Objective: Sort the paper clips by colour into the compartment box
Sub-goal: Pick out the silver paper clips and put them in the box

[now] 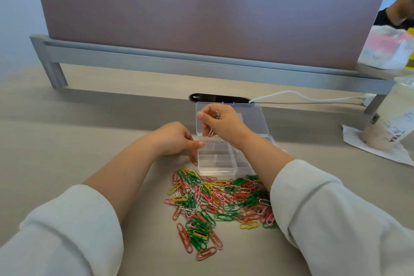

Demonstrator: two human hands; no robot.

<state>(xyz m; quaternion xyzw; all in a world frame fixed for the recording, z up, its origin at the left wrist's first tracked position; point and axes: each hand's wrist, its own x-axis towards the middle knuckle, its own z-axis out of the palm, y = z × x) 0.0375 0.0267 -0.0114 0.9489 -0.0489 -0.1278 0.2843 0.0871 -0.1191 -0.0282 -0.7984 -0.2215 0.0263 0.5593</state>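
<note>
A clear compartment box (220, 163) lies on the table with its lid (253, 119) folded open behind it. In front of it spreads a loose pile of paper clips (215, 199) in red, green, yellow, pink and silver. My right hand (220, 122) hovers over the box's far compartments and holds several silver paper clips (212, 132) in its curled fingers. My left hand (177, 139) rests at the box's left edge, thumb against the rim, fingers curled down onto the table. What its fingers hold is hidden.
A pink desk divider (201, 11) on a grey frame closes the back. A black cable port (218, 98) and white cable (302, 95) lie behind the box. A tea cup (389, 119) on paper and a plastic bag (385, 47) stand right. Another person (398, 9) sits far right.
</note>
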